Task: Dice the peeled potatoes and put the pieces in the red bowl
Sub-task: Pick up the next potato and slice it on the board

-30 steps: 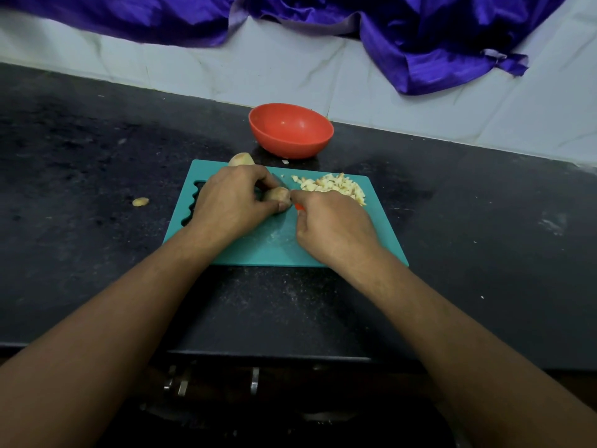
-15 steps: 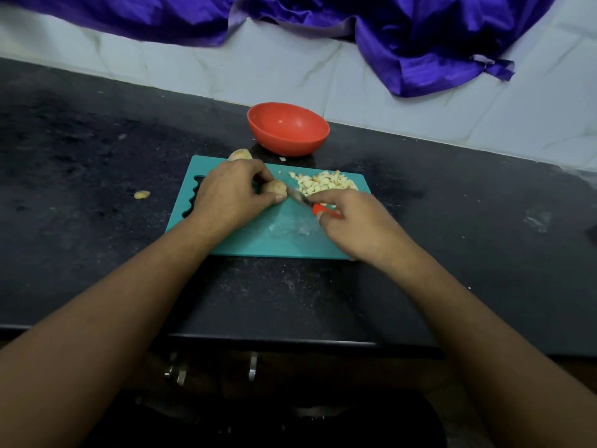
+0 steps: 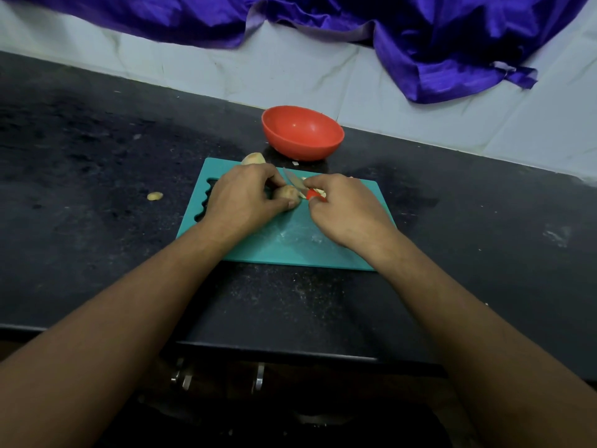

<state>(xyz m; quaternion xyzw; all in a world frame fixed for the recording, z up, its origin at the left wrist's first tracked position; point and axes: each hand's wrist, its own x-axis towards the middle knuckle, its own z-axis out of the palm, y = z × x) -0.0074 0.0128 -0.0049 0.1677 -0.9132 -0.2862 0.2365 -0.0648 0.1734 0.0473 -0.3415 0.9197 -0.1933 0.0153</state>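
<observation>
Roughly midway: one potato under the knife, nothing in the bowl

On the left of the dark counter [image 3: 97, 156], a stray potato scrap [image 3: 155, 196] lies well apart from the teal cutting board [image 3: 290, 247]. On the board, the left hand [image 3: 240, 198] curls its fingers and thumb round a peeled potato [image 3: 286, 193], pinning it down. A second peeled potato [image 3: 253, 158] sits uncut at the board's far edge, just behind that hand. The knife [image 3: 294, 181] has its blade against the held potato's right end, and the right hand [image 3: 345, 211] is closed round its red handle. Only a sliver of the diced pieces [image 3: 319, 191] shows past that hand's knuckles. Behind the board, the red bowl [image 3: 302, 132] looks empty as far as its inside shows.

By my reading, some dicing is done, one potato is mid-cut, another waits, and the whole transfer to the bowl is left. The counter is scuffed and speckled pale near its front edge. White marbled tiles [image 3: 193, 66] back it, with a purple cloth [image 3: 355, 21] draped from above.
</observation>
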